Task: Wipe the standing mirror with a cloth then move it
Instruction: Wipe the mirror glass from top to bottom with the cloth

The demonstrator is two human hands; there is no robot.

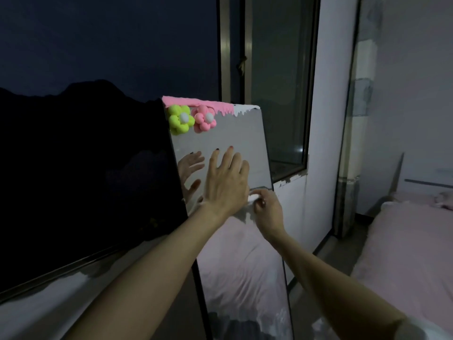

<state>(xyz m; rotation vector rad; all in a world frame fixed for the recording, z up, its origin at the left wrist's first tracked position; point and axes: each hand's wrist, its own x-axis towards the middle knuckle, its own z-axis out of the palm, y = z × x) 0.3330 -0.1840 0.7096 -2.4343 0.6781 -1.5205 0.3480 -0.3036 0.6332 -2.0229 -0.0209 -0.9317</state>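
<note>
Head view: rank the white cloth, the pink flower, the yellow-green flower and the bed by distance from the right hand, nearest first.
1. White cloth, pinched in the right hand against the mirror.
2. Pink flower, at the mirror's top.
3. Yellow-green flower, just left of the pink one.
4. Bed, off to the right.

Left hand flat on mirror, fingers up. Right hand just right-below it, pinching cloth against glass. Two flower ornaments above hands. Window behind, bed far right.
</note>
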